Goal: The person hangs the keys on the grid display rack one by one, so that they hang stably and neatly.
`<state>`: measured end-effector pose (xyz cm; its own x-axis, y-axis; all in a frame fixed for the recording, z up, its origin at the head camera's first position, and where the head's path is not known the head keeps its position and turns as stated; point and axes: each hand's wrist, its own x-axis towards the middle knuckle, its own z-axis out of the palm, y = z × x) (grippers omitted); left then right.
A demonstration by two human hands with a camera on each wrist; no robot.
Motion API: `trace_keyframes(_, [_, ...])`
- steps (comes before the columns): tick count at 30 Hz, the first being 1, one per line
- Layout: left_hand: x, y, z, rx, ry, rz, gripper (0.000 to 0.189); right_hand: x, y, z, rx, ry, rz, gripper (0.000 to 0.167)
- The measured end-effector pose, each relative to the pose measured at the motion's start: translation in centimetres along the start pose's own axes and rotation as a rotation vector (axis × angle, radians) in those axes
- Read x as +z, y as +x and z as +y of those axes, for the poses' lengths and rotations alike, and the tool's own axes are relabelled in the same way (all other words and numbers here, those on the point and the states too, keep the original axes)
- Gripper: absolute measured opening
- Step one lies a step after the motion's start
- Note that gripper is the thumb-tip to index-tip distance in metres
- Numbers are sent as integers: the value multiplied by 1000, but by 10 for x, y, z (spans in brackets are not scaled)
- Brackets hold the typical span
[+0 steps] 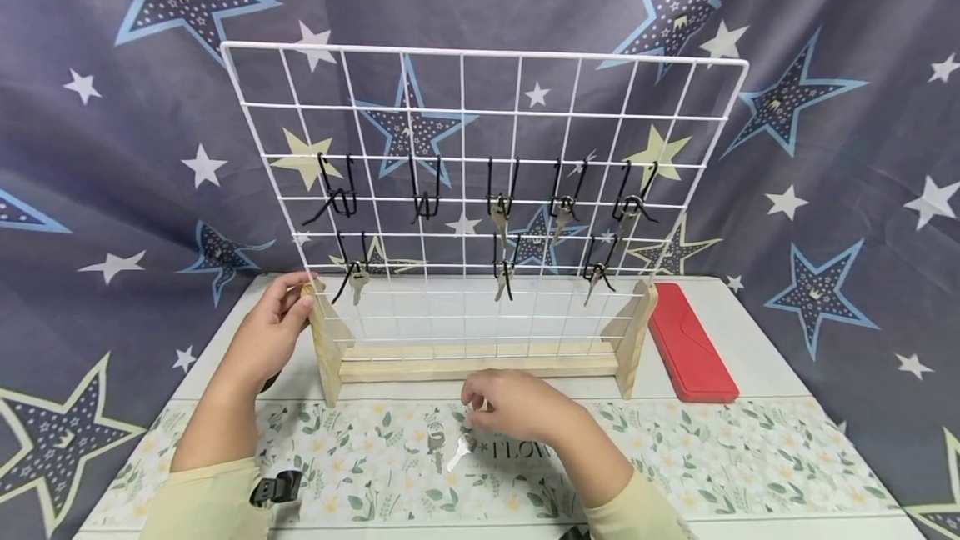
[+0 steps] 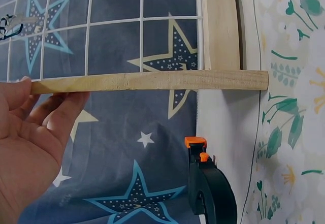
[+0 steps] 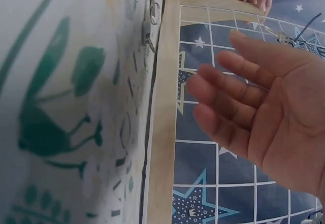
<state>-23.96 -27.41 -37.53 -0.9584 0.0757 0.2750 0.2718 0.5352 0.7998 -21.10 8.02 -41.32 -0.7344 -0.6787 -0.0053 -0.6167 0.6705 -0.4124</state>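
A white wire grid panel [image 1: 462, 158] stands upright between wooden end supports. My left hand [image 1: 273, 332] pinches the left wooden support [image 2: 152, 82], thumb on one face and fingers on the other. Low over the floral mat is my right hand [image 1: 525, 407]; in the right wrist view its fingers are loosely bent, and nothing shows in the palm [image 3: 284, 117]. Just below those fingers lie two small sets of keys, a darker one [image 1: 437, 444] and a brighter one [image 1: 459, 450]. Black hooks [image 1: 426, 190] hang on the grid in two rows, several bearing keys [image 1: 500, 215].
A red case [image 1: 690, 348] lies right of the stand. A wooden bar [image 1: 480, 369] joins the supports at the base. In the left wrist view a black clamp with orange tips [image 2: 216, 188] is beside the stand. Star-patterned cloth [image 1: 97, 190] hangs behind.
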Motion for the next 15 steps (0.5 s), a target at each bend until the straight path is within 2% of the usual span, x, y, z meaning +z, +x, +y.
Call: trace_keyframes(15, [0,0,-1,-24,-2,-1,46,10,12,-3,46,-148,-96,28])
